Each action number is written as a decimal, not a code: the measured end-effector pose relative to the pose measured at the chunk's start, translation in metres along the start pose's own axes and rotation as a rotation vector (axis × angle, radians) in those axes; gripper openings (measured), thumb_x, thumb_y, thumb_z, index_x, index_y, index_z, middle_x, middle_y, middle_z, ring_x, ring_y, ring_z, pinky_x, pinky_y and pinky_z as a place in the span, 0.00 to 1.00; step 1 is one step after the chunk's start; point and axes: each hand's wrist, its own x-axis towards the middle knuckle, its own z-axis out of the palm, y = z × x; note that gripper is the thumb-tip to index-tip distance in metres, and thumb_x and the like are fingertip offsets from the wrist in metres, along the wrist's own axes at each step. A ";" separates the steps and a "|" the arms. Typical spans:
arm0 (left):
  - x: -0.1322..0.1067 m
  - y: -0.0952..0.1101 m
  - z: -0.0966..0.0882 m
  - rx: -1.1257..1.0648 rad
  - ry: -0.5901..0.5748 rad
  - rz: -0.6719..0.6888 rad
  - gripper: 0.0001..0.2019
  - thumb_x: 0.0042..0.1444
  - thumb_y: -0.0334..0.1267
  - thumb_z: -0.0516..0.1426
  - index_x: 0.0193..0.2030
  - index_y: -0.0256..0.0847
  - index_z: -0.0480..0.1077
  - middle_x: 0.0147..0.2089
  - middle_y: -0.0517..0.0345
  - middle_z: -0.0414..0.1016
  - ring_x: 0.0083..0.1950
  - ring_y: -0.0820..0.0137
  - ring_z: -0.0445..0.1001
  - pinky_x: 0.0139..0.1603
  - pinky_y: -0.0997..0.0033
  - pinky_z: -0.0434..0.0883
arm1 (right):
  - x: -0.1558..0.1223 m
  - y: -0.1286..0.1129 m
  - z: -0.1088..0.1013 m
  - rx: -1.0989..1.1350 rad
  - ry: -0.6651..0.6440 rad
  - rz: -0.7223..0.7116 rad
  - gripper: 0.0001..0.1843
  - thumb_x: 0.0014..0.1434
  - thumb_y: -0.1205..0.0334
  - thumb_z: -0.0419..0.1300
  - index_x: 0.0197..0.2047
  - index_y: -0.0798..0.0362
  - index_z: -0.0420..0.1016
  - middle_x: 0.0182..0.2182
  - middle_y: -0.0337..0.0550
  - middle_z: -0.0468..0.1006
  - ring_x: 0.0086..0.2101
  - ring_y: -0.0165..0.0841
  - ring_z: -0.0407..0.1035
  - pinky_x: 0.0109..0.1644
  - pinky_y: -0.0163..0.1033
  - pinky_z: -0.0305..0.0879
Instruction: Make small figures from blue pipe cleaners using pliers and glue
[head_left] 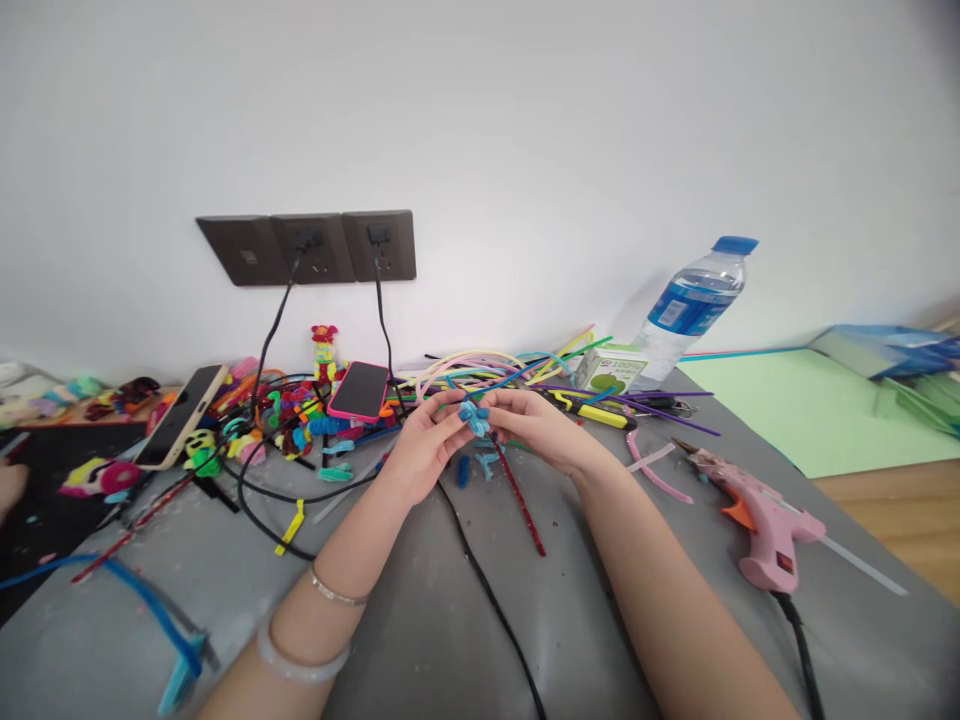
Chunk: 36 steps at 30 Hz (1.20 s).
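Observation:
My left hand [424, 445] and my right hand [534, 425] meet over the middle of the grey table [420, 620]. Both pinch a small light-blue pipe-cleaner piece [474, 417] between their fingertips. A thin blue stem runs up and right from it. Just below the hands lie small blue pieces [480, 466] and a red glitter pipe cleaner [523, 503]. My left wrist wears two bangles.
A pink glue gun [757, 515] lies at the right, its cord trailing down. A heap of coloured pipe cleaners [487, 368], two phones [360, 390] [182, 415], a water bottle [694, 305] and a wall socket [307, 247] with cables stand behind. A green sheet [810, 410] lies far right.

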 end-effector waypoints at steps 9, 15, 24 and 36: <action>0.000 0.000 0.002 -0.045 0.032 -0.061 0.09 0.51 0.21 0.62 0.39 0.34 0.74 0.33 0.57 0.80 0.30 0.77 0.78 0.34 0.81 0.77 | -0.002 -0.004 0.004 0.032 0.001 0.021 0.20 0.51 0.46 0.67 0.29 0.54 0.67 0.24 0.33 0.66 0.24 0.23 0.58 0.28 0.32 0.53; -0.001 0.000 0.004 -0.084 0.057 -0.102 0.08 0.54 0.21 0.60 0.39 0.32 0.74 0.35 0.55 0.79 0.31 0.77 0.78 0.35 0.82 0.77 | -0.003 -0.007 0.006 0.036 0.027 0.025 0.20 0.51 0.45 0.67 0.30 0.53 0.67 0.25 0.33 0.65 0.23 0.24 0.56 0.28 0.33 0.52; -0.002 0.003 0.009 -0.078 0.104 -0.136 0.09 0.58 0.20 0.54 0.40 0.33 0.72 0.33 0.55 0.79 0.29 0.78 0.78 0.33 0.83 0.76 | -0.003 -0.005 0.007 0.012 0.041 0.032 0.21 0.51 0.45 0.67 0.29 0.53 0.66 0.24 0.32 0.64 0.23 0.24 0.55 0.27 0.33 0.52; 0.002 -0.001 -0.001 -0.072 0.031 -0.044 0.13 0.47 0.23 0.65 0.40 0.35 0.73 0.34 0.57 0.80 0.33 0.76 0.78 0.37 0.78 0.75 | -0.001 -0.003 0.006 -0.010 0.028 -0.006 0.18 0.51 0.47 0.67 0.31 0.53 0.70 0.27 0.35 0.67 0.25 0.26 0.59 0.30 0.34 0.56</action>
